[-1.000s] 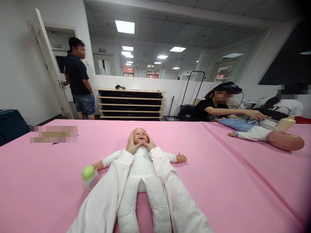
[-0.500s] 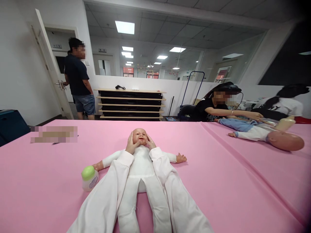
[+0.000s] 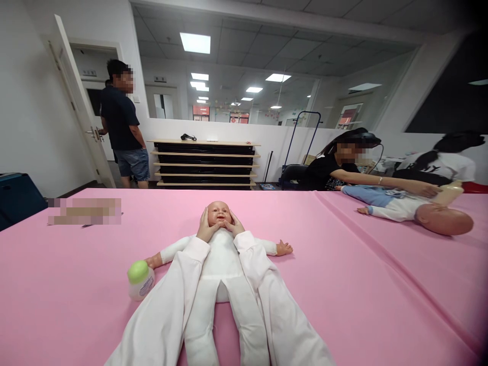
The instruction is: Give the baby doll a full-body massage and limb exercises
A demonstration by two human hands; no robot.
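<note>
A baby doll point(image 3: 221, 254) with a white cloth body lies on its back on the pink-covered table point(image 3: 335, 290), its arms spread and its legs toward me. My left hand point(image 3: 206, 226) cups one side of its head, fingers along the cheek and thumb at the chin. On the other side of the head, my right hand point(image 3: 236, 223) is placed the same way. Both thumbs nearly meet below the doll's mouth. A small jar with a green lid point(image 3: 141, 280) stands beside the doll's hand at the left, close to my left sleeve.
At the right, a co-worker point(image 3: 343, 157) reaches over a second doll point(image 3: 404, 208) in blue and white toward a pale bottle point(image 3: 450, 193). Another person point(image 3: 124, 122) stands by the open door point(image 3: 82, 101). A low shelf unit point(image 3: 206, 162) stands behind the table.
My thumbs have shifted slightly inward and down on the doll's chin. At the right, the co-worker's arm has stretched farther right, to the bottle, and the second doll's head has shifted slightly.
</note>
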